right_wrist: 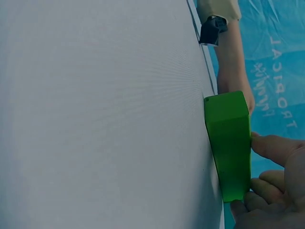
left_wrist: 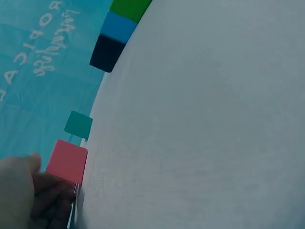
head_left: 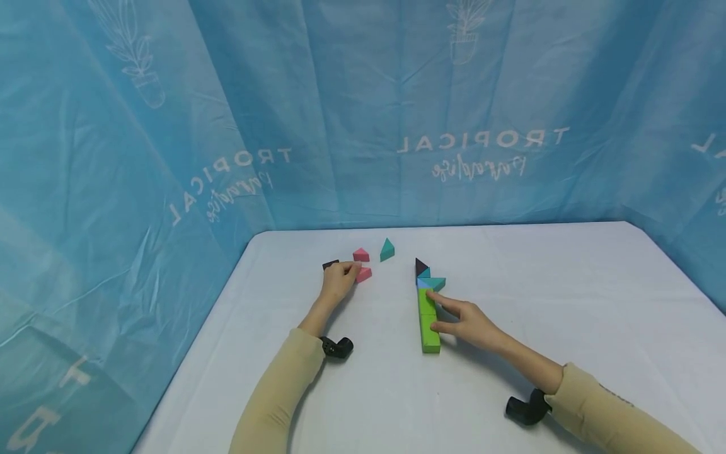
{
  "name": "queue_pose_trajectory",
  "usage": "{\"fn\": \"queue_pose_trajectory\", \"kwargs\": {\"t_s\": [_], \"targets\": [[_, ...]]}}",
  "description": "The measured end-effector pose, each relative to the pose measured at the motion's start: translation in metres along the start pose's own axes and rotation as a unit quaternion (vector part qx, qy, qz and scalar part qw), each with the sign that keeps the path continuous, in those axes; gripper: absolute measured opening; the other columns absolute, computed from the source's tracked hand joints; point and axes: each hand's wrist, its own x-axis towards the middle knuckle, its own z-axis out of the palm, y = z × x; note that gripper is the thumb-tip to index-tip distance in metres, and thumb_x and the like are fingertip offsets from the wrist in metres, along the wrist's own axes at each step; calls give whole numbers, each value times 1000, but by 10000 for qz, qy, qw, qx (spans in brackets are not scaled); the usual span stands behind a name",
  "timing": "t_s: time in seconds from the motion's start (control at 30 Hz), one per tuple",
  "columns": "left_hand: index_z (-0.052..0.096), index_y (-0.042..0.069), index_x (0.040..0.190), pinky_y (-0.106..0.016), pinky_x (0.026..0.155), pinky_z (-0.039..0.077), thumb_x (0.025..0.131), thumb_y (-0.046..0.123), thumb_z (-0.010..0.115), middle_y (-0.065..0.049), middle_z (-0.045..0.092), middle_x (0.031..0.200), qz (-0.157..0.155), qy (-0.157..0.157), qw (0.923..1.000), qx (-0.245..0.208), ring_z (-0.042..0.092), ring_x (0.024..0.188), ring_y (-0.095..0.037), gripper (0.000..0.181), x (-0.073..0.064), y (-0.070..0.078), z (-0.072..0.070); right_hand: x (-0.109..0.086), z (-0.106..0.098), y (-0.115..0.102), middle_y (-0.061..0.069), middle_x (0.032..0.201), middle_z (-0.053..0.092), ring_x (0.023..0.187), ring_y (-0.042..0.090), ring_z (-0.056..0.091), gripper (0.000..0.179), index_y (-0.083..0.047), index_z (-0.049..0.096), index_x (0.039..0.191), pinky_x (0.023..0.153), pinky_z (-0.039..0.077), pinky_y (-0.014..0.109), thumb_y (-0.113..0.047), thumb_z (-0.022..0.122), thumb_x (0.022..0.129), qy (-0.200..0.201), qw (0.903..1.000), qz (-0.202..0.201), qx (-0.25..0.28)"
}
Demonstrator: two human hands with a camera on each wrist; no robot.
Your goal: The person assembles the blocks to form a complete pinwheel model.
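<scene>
My left hand (head_left: 338, 280) pinches the near pink triangular block (head_left: 365, 274) by its left end, the fingers hiding part of it. In the left wrist view, a pink block (left_wrist: 69, 161) shows right at the curled fingers. My right hand (head_left: 471, 321) spreads thumb and index finger along the right side of two green blocks (head_left: 428, 321) laid end to end, its fingertips touching them. Beyond the green blocks, a light-blue piece (head_left: 423, 283), teal triangles (head_left: 437, 284) and a black triangle (head_left: 420, 267) continue the row. The right wrist view shows the green block (right_wrist: 231, 148) against the fingertips.
Another pink block (head_left: 361, 255) lies just beyond the left hand, with a separate teal triangle (head_left: 387, 250) to its right. A dark block (head_left: 330, 263) is partly behind the left hand. Blue printed curtains (head_left: 351, 113) surround the white table (head_left: 539, 284).
</scene>
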Motion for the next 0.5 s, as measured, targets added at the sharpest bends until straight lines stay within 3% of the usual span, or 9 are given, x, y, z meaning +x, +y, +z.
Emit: {"fn": "queue_pose_trajectory", "kwargs": {"t_s": [0.2,0.37,0.5], "targets": [[60,-2,123,-34,91,49,86,21,71,-16,64,115,262,-21,9980,-579,61,106,-25,44,-9,-8,4,0,1,2,12,149,32,134,37,29,70,-10,36,146,106,28,50,-26,70,87,23,10000,40,-77],[60,-4,121,-33,88,50,85,11,71,-18,64,112,479,68,9962,-722,62,104,-26,41,-12,-11,8,1,0,2,13,148,33,133,38,30,69,-9,37,145,105,29,51,-26,70,87,68,9998,0,-178],[62,-3,119,-34,85,52,85,6,70,-18,66,108,456,208,9967,-640,63,99,-27,36,-12,-12,11,1,0,2,13,148,33,134,37,29,70,-9,36,146,106,28,50,-25,70,87,24,9999,-4,-119]]}}
